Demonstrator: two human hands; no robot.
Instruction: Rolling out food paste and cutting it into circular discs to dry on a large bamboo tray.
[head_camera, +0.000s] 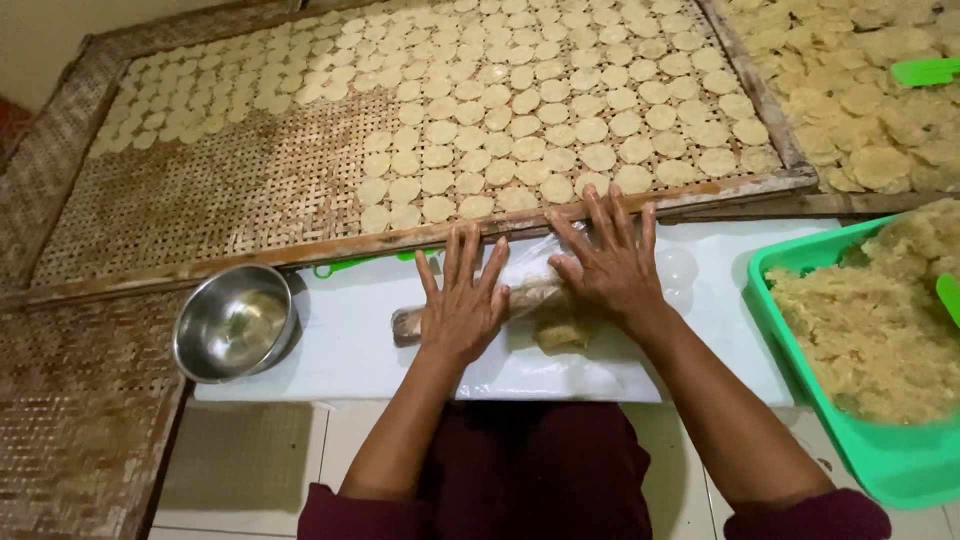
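My left hand (460, 300) and my right hand (605, 262) lie flat, fingers spread, pressing on a wooden rolling pin (410, 323) that runs across a white board (340, 340). Under the pin is a clear plastic sheet (530, 262) with a lump of pale dough (562, 335) beneath it, just below my right hand. Most of the pin is hidden by my palms.
A steel bowl (235, 322) sits at the board's left end. A woven bamboo tray (200, 200) behind the board holds several rows of flat round dough discs (520, 110). A green tub (900, 460) of crumbly dough is at right, with a second tray (860, 110) of discs behind it.
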